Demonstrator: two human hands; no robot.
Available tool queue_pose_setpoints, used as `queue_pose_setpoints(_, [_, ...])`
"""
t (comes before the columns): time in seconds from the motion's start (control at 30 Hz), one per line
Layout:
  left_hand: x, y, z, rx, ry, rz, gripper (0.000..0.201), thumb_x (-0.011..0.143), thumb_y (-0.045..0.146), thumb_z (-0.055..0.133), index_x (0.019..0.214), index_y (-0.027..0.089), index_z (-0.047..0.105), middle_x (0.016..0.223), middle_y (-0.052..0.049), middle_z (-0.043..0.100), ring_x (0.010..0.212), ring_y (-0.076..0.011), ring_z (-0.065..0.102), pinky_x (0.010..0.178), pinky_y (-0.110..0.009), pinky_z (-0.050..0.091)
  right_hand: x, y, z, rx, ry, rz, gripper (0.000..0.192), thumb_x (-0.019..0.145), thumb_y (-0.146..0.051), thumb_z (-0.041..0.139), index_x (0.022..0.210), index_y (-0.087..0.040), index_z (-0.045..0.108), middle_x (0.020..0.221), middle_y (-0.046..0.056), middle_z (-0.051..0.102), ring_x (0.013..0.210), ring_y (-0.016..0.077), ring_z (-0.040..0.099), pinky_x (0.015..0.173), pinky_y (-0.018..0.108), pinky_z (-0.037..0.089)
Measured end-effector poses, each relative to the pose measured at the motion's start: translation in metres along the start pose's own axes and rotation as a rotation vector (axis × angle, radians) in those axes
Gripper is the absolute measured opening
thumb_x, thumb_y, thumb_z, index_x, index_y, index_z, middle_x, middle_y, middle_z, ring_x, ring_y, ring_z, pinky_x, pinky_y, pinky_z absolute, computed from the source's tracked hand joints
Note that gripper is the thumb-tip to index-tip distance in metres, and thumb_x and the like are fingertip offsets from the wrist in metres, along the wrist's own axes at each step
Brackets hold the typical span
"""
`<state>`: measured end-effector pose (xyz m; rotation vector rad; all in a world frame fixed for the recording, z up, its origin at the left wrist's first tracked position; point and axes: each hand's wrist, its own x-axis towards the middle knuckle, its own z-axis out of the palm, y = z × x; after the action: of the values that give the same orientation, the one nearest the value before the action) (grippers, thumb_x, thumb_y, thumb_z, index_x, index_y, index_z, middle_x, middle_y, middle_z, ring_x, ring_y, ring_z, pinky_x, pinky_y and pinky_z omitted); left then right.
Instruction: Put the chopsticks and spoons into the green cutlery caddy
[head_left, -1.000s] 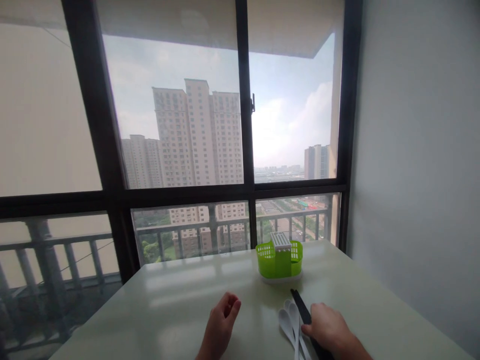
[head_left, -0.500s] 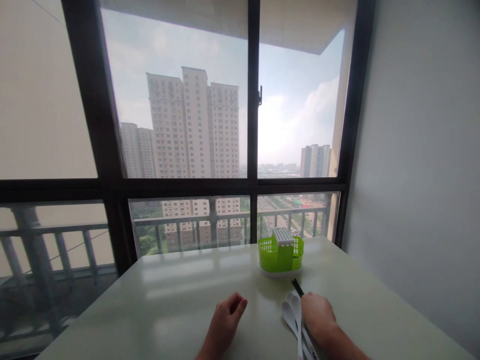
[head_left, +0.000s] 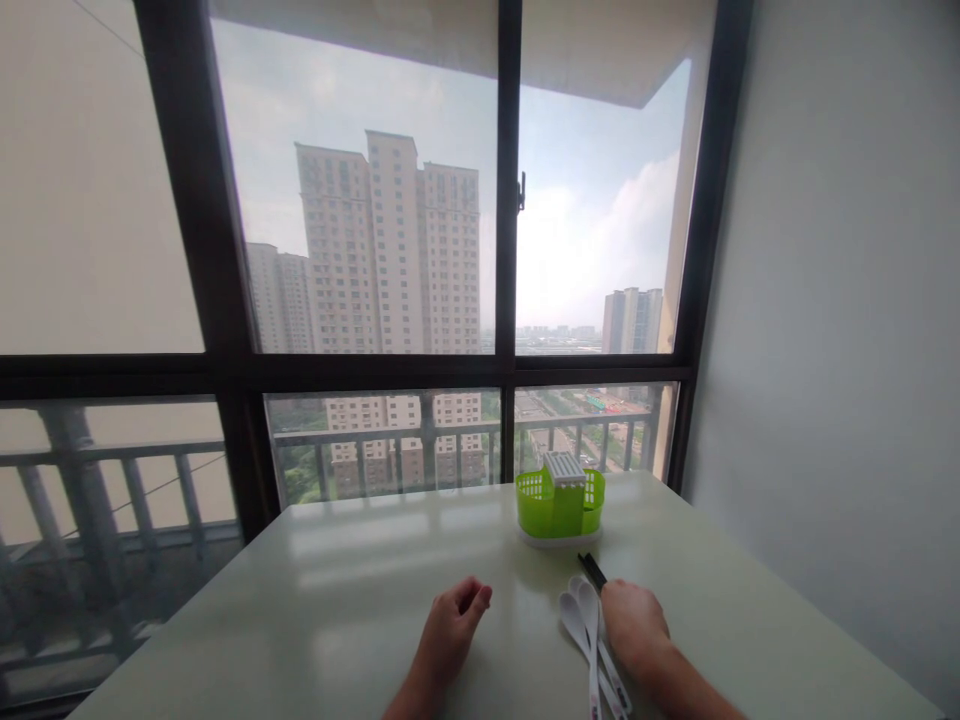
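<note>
My right hand (head_left: 636, 622) is closed around black chopsticks (head_left: 592, 570), whose ends stick out past the fingers toward the basket. Just left of that hand lie several white spoons (head_left: 577, 625), overlapping, with bowls pointing away and patterned handle ends toward me. My left hand (head_left: 452, 625) rests on the table with its fingers curled in, and nothing shows in it. Beyond the chopsticks stands a green plastic cutlery basket (head_left: 534, 512) with a white base and a slotted white top on its middle section.
The pale glossy table (head_left: 322, 610) reaches to a dark-framed window (head_left: 508, 300) with a railing and tall buildings outside. A plain wall (head_left: 840, 300) runs along the right side.
The black chopstick ends now show slightly apart, where they looked closer together before. The left hand stays curled in place, and the view has shifted a little.
</note>
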<state>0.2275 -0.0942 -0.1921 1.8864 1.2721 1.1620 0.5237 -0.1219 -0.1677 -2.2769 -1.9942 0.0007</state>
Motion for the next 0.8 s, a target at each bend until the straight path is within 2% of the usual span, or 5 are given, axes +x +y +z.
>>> queue_pose_setpoints(0.23, [0.002,0.001,0.0,-0.045,-0.016,-0.019,0.051,0.091,0.065,0.048,0.072,0.018,0.059,0.062,0.005,0.041,0.061,-0.0127,0.038,0.059,-0.024,0.028,-0.001,0.015,-0.011,-0.04,0.021,0.025,0.028,0.081,-0.002,0.053,0.094,-0.012,0.075,0.1,0.019,0.076,0.092,0.0279,0.075,0.075,0.03,0.05])
queue_pose_setpoints(0.4, [0.0,0.008,0.0,-0.066,-0.007,-0.016,0.048,0.088,0.064,0.055,0.074,0.018,0.061,0.062,0.005,0.044,0.061,-0.0127,0.041,0.059,-0.023,0.03,0.0,0.013,-0.046,0.059,0.177,0.032,0.016,0.081,-0.016,0.054,0.083,-0.014,0.07,0.087,0.015,0.074,0.08,0.0245,0.072,0.065,0.028,0.042])
queue_pose_setpoints(0.57, [-0.005,0.016,0.004,-0.151,-0.092,-0.003,0.049,0.087,0.063,0.059,0.096,0.017,0.073,0.065,0.002,0.055,0.062,-0.0133,0.046,0.059,-0.023,0.034,-0.001,-0.034,-0.071,0.522,0.248,-0.164,0.008,0.077,-0.024,0.059,0.073,-0.019,0.062,0.072,0.003,0.069,0.069,0.0163,0.062,0.062,0.025,0.039])
queue_pose_setpoints(0.67, [-0.007,0.019,0.007,-0.273,-0.212,-0.056,0.054,0.083,0.065,0.063,0.102,0.016,0.076,0.079,-0.005,0.069,0.062,-0.0131,0.05,0.058,-0.024,0.039,0.0,-0.074,-0.057,0.889,0.214,-0.309,0.008,0.08,-0.024,0.057,0.078,-0.019,0.062,0.071,0.0,0.066,0.064,0.0134,0.059,0.061,0.024,0.042])
queue_pose_setpoints(0.8, [-0.007,0.021,0.009,-0.436,-0.332,-0.088,0.055,0.079,0.064,0.068,0.102,0.015,0.076,0.092,-0.009,0.074,0.059,-0.0113,0.052,0.057,-0.025,0.043,-0.001,-0.11,-0.022,1.228,0.128,-0.35,0.006,0.081,-0.024,0.055,0.082,-0.019,0.059,0.071,-0.003,0.063,0.058,0.0122,0.057,0.054,0.023,0.042])
